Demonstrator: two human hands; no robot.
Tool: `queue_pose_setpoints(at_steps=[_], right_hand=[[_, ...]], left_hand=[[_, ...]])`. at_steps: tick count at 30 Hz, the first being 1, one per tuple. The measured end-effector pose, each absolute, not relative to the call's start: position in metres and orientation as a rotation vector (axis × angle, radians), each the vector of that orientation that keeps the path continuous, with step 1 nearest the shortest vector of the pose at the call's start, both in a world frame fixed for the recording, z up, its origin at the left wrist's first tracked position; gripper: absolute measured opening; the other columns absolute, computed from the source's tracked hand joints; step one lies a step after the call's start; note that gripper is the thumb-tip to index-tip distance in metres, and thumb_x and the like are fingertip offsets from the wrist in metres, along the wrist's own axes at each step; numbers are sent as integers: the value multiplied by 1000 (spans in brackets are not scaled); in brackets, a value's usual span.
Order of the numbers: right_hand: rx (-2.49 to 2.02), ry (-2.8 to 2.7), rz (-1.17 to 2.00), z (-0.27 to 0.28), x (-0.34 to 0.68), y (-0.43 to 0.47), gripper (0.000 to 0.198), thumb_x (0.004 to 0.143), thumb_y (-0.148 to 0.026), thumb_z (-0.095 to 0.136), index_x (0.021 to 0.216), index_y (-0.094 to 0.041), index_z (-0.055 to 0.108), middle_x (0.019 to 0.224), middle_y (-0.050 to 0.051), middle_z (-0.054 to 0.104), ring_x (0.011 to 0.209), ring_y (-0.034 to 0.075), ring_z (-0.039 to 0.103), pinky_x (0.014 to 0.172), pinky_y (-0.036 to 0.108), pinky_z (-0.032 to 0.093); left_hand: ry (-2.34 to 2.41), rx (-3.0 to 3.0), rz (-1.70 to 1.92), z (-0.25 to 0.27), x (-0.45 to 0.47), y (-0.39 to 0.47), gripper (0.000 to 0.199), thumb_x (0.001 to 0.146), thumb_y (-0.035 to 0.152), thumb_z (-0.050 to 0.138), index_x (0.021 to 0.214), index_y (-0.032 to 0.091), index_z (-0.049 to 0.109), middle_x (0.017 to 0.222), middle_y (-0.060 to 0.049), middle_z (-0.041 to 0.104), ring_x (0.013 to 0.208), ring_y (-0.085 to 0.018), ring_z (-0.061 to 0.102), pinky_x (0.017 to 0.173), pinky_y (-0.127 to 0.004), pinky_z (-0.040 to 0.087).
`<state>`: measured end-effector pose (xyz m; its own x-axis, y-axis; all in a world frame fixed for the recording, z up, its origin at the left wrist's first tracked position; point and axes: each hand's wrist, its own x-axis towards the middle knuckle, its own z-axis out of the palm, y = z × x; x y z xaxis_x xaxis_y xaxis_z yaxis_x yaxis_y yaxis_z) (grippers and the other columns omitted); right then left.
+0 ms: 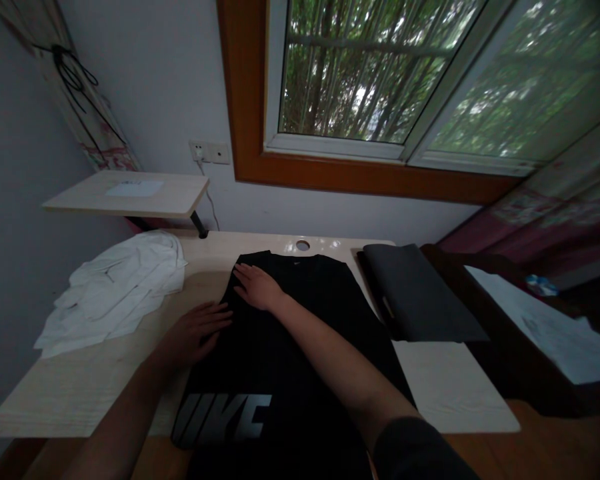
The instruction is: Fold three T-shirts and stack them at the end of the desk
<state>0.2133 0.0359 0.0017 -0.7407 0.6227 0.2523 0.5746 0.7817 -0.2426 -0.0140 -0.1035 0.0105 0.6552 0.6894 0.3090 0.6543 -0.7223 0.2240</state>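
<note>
A black T-shirt point(310, 300) lies spread on the pale wooden desk point(105, 373), its collar toward the wall and large grey letters near the bottom of the view. My right hand point(257, 287) rests flat on its upper left part, near the shoulder, with the fingers stretched out. Lower down, my left hand point(195, 333) is at the shirt's left edge, fingers extended and the tips touching the black cloth. Neither hand grips anything that I can see. My right forearm crosses over the middle of the shirt.
A crumpled white garment point(115, 287) lies on the desk's left side, below a small raised shelf point(130, 193) with a paper on it. Dark folded cloth or a folder point(420, 287) sits at the right. Beyond it a white sheet point(545, 327) lies on a dark surface.
</note>
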Motion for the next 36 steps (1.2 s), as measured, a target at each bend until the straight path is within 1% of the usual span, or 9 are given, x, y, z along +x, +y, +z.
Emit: queue_pose_setpoints(at_steps=[3,10,16,21,25,29,32,34,36], right_hand=[[-1007,-2671,237,0,211,44,59,103,-48,43,153,-17,42,163,11,34,153,24,28,126,47,21],[-1101,-2677,273,0,205,61,63,103,-52,40,157,-20,35,166,8,26,155,23,20,127,49,15],[-1114,-2644,241,1,204,55,61,103,-50,40,156,-20,36,166,8,28,155,24,22,126,51,17],[-1146,-2582,237,8,220,40,55,103,-41,45,153,-18,42,164,10,33,153,24,28,126,49,20],[-1136,-2493,196,21,262,25,52,104,-36,41,153,-17,43,162,10,37,152,23,30,126,48,21],[-1288,-2414,130,31,332,11,53,105,-37,35,153,-15,43,161,12,37,152,24,32,126,49,24],[-1441,-2356,91,30,393,-1,54,105,-36,32,154,-16,42,161,11,37,152,26,30,125,52,28],[-1500,-2330,91,26,429,-10,55,105,-36,30,154,-16,42,161,10,38,151,25,33,124,49,32],[-1527,-2321,92,20,457,-20,54,105,-37,29,154,-19,43,162,7,37,151,23,34,124,47,34]], left_hand=[[1113,2760,573,10,-16,-103,50,89,11,52,135,29,62,139,-3,66,137,-22,54,117,-53,40],[1088,2724,643,11,-15,-103,48,88,11,55,131,30,66,132,-4,70,132,-22,59,114,-52,44],[1112,2744,613,8,-16,-103,45,89,12,55,130,29,66,133,-4,69,132,-22,59,111,-50,47],[1131,2738,650,12,-14,-104,42,90,13,55,126,28,68,130,-5,71,129,-22,61,111,-50,47],[1137,2736,661,15,-12,-105,42,89,14,56,127,28,68,129,-5,72,127,-23,62,108,-50,50],[1165,2739,684,12,-14,-106,41,89,15,56,127,28,68,129,-5,72,127,-24,63,107,-50,51],[1201,2732,774,8,-15,-104,37,90,16,57,123,28,69,125,-5,73,120,-22,67,103,-47,54],[1232,2728,831,8,-11,-100,35,92,17,56,122,28,70,124,-5,74,115,-21,69,101,-44,56],[1266,2719,841,11,0,-93,35,94,18,53,125,27,68,129,-5,71,117,-21,68,103,-43,56]])
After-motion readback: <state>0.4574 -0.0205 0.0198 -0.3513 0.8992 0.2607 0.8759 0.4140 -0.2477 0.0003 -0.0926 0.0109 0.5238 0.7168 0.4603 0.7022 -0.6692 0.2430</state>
